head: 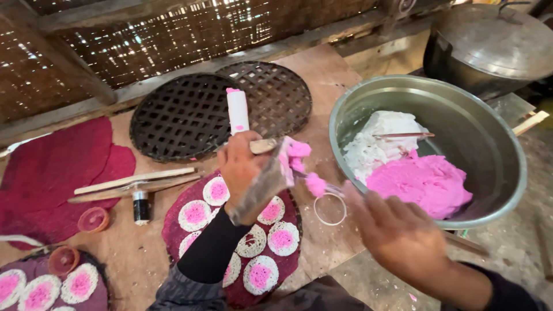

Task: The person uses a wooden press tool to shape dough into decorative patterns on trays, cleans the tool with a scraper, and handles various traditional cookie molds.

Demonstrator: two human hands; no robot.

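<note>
My left hand (242, 167) is raised over a round dark-red mat (173, 230) and grips a flat metal scraper (262, 187) smeared with pink dough (296, 152). My right hand (397, 230) is blurred and holds a thin stick (331, 187) with a lump of pink dough (315, 184) at its tip, touching the scraper's edge. On the mat lie several round white discs with pink centres (262, 273). A thin white ring (330, 209) lies on the board beside the mat.
A big metal basin (489, 132) at right holds white dough (380, 144) and pink dough (426, 181). Two black woven trays (184, 118) lie behind, with a white roller (237, 109) on them. Sticks (135, 181), small cups (93, 219) and a lidded pot (495, 40) stand around.
</note>
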